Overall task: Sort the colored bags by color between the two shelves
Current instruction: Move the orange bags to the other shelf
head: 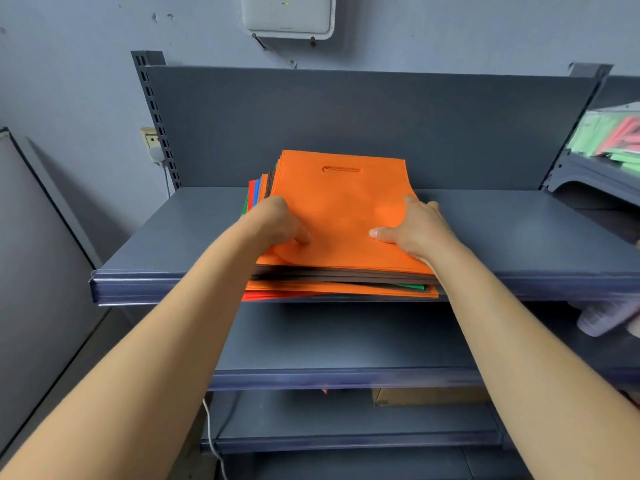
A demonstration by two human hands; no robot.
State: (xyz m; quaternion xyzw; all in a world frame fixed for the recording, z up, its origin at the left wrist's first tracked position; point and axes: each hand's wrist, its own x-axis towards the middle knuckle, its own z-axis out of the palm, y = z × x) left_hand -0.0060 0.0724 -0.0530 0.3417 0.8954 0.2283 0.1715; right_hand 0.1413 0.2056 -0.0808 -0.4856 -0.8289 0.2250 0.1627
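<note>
A stack of flat fabric bags point(341, 285) lies on the top grey shelf point(173, 237), hanging slightly over its front edge. An orange bag point(341, 202) with a slot handle is on top; brown, green, red and blue edges show beneath. My left hand point(277, 225) grips the orange bag's left side, fingers curled under its edge. My right hand point(415, 226) holds the right side, thumb on top and fingers around the edge.
Below are lower grey shelves point(346, 344), one with a cardboard box point(426, 396). A second shelf unit at the right holds green and red bags point(616, 136). A white device point(287, 15) hangs on the wall. A grey panel point(34, 254) leans at the left.
</note>
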